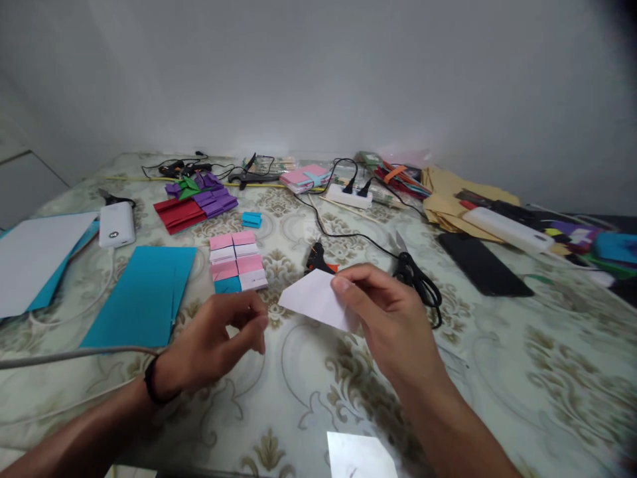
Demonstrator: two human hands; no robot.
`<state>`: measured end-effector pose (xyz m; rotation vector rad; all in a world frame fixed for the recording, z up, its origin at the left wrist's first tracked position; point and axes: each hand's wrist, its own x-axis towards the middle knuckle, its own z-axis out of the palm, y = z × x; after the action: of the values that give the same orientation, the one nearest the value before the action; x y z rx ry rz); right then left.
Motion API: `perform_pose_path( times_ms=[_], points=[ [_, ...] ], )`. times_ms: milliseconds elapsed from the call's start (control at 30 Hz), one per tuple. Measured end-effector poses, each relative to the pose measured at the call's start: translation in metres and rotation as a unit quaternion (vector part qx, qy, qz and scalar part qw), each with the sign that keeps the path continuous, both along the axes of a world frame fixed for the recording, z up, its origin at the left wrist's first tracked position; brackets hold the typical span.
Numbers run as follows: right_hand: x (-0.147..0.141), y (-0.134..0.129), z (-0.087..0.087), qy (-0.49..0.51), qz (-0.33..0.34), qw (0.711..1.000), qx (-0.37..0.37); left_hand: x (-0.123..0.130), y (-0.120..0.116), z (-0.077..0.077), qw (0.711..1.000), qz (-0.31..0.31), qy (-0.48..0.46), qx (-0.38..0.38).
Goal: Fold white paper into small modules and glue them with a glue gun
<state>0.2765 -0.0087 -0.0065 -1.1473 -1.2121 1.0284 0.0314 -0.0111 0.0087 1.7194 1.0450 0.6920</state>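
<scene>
Between thumb and fingers, my right hand (381, 305) holds a white piece of paper (318, 299) with cut-off corners, raised above the patterned tablecloth. My left hand (223, 335) hovers left of the paper without touching it; its fingers are curled and the thumb is near them, with a gap inside and nothing visible in the grip. Behind the left hand lie folded pink, white and blue paper strips (236, 262). A glue gun (318, 257) is partly hidden behind the white paper. Another white paper piece (361, 455) lies at the near edge.
Scissors (413, 272) lie beyond my right hand, beside a black phone (482, 262). Blue sheets (144, 292) and a white power bank (117, 224) are at left. A power strip (349, 196) with cables, folded red paper (179, 214) and brown paper (448, 199) sit farther back.
</scene>
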Motion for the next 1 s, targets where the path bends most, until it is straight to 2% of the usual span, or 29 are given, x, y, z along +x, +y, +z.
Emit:
perform_pose_path(
  times_ms=[67, 133, 200, 333, 533, 733, 867, 1000],
  points=[
    [-0.007, -0.001, -0.003, 0.021, 0.004, 1.0, -0.02, 0.001, 0.0, -0.002, 0.997, 0.028, -0.069, -0.031],
    [-0.017, -0.005, -0.004, 0.033, 0.023, 0.998, -0.049, 0.003, 0.0, -0.006, 0.991, 0.024, -0.111, -0.068],
    [-0.026, -0.01, -0.005, 0.046, 0.052, 0.996, -0.062, 0.006, -0.001, -0.01, 0.988, 0.028, -0.122, -0.096],
    [-0.036, -0.016, -0.006, 0.031, 0.117, 0.989, -0.088, 0.008, -0.003, -0.015, 0.981, 0.085, -0.14, -0.107],
    [-0.035, -0.018, -0.003, 0.013, 0.148, 0.986, -0.073, 0.006, -0.004, -0.012, 0.99, 0.037, -0.087, -0.105],
    [-0.034, -0.018, -0.005, 0.019, 0.16, 0.985, -0.06, 0.008, -0.005, -0.013, 0.989, 0.083, -0.109, -0.061],
    [-0.032, -0.021, -0.005, 0.012, 0.147, 0.989, -0.026, 0.007, -0.006, -0.013, 0.985, 0.072, -0.142, -0.071],
    [-0.029, -0.025, -0.001, 0.008, 0.176, 0.984, 0.007, 0.004, -0.01, -0.011, 0.977, 0.052, -0.186, -0.087]
  ],
)
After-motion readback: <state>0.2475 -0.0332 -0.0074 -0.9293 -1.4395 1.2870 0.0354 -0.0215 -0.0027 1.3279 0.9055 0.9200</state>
